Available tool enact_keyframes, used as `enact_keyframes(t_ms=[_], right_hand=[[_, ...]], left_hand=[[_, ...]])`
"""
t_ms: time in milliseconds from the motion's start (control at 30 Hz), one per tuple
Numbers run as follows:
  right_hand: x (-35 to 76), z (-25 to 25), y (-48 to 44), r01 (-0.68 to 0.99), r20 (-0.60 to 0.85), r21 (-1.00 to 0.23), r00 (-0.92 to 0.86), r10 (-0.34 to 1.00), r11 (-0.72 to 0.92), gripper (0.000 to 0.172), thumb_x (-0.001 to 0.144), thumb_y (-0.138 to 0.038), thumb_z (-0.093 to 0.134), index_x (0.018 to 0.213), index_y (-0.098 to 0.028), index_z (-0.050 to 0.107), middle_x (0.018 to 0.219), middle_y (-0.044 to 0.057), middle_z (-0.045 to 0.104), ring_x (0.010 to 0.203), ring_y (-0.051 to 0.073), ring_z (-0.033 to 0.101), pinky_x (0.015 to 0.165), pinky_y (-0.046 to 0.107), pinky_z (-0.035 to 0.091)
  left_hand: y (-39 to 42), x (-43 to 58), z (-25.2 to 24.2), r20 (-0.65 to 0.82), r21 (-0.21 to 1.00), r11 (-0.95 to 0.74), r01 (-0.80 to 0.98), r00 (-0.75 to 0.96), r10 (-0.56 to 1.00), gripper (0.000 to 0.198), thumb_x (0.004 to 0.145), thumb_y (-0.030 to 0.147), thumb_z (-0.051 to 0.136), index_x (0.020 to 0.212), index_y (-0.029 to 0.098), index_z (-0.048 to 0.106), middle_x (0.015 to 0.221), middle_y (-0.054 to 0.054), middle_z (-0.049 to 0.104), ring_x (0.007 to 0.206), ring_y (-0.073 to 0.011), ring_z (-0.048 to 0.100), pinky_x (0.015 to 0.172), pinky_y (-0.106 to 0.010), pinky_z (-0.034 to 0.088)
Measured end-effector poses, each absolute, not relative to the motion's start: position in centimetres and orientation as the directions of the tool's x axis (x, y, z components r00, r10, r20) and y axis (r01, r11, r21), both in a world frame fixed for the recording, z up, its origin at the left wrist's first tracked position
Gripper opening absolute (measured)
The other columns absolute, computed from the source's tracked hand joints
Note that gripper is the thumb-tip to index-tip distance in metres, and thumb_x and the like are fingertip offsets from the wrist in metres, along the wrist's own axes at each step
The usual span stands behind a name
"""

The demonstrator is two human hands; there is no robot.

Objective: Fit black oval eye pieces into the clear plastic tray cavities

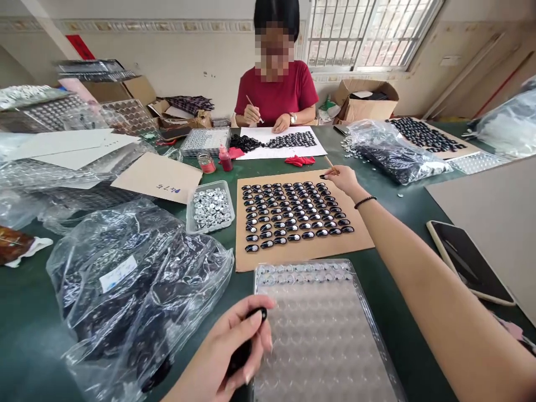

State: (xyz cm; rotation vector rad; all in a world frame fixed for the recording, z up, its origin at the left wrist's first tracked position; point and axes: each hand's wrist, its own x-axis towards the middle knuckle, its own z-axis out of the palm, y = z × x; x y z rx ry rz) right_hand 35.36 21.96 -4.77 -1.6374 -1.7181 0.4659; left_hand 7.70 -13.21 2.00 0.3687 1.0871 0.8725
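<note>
My left hand (237, 340) is closed around small glossy black oval pieces (263, 314), one pinched between thumb and forefinger, others partly hidden in the palm. It is beside a clear plastic tray (310, 335) with rows of round pockets; the two far rows hold pale discs. My right hand (342, 181) is closed on a thin wooden stick (332, 165), with a dark tip or piece (323, 177) at the fingertips. It hovers over the far right corner of a brown cardboard sheet (268, 261). On that sheet lie rows of black oval pieces with silvery spots (293, 212).
Left of the cardboard stands a plastic box (210, 207) of silvery discs. A clear bag (138, 301) of black pieces fills the left front. A phone (464, 259) lies right. Across the table a person in red (276, 92) works over white paper (293, 134) with black pieces.
</note>
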Motion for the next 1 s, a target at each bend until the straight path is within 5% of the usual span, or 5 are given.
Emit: enact_keyframes(t_ms=[433,600,800,900,1000], right_hand=[[35.4,-6.1,23.9,0.812,0.208,-0.529,-0.159,0.965,0.247,0.022,0.073,-0.030,0.056,0.072,-0.011,0.068,0.067,0.006,0.062,0.063,0.016,0.051,0.061,0.026,0.034],[35.1,-4.9,22.5,0.773,0.262,-0.587,-0.099,0.960,0.240,0.027,0.076,-0.034,0.054,0.076,-0.011,0.067,0.069,0.007,0.061,0.063,0.016,0.050,0.060,0.026,0.035],[34.1,-1.8,14.1,0.648,0.353,-0.710,-0.014,0.936,0.277,0.052,0.090,-0.048,0.021,0.088,-0.012,0.059,0.060,0.003,0.054,0.050,0.011,0.046,0.051,0.023,0.037],[34.2,-1.1,6.9,0.440,0.301,-0.840,-0.109,0.947,0.317,0.055,0.088,-0.056,0.021,0.072,-0.015,0.055,0.052,-0.001,0.045,0.042,0.009,0.039,0.043,0.022,0.031],[34.7,-1.1,0.9,0.484,0.243,-0.809,-0.244,0.939,0.335,0.048,0.086,-0.055,0.031,0.072,-0.016,0.055,0.051,-0.002,0.046,0.044,0.009,0.042,0.045,0.022,0.032]], left_hand=[[-11.4,6.8,1.2,-0.698,0.597,0.634,-0.492,0.070,0.712,0.025,0.064,0.035,0.069,0.085,0.022,0.065,0.057,0.000,0.051,0.037,-0.0032,0.030,0.036,-0.018,0.012],[-11.5,6.8,0.2,-0.677,0.626,0.613,-0.483,0.055,0.734,0.028,0.070,0.034,0.066,0.093,0.019,0.064,0.059,0.000,0.052,0.040,-0.0031,0.032,0.037,-0.017,0.015],[-11.3,6.7,0.0,-0.543,0.720,0.506,-0.475,0.067,0.837,0.021,0.078,0.023,0.058,0.098,0.018,0.059,0.063,0.000,0.053,0.043,-0.0034,0.034,0.036,-0.015,0.018],[-11.5,6.8,0.1,-0.482,0.772,0.454,-0.445,0.057,0.874,0.020,0.078,0.021,0.056,0.097,0.017,0.057,0.063,0.001,0.053,0.043,-0.0036,0.035,0.035,-0.014,0.018],[-11.5,7.0,0.0,-0.429,0.809,0.414,-0.418,0.062,0.901,0.015,0.076,0.021,0.058,0.091,0.015,0.056,0.062,0.001,0.053,0.043,-0.0032,0.036,0.033,-0.012,0.019]])
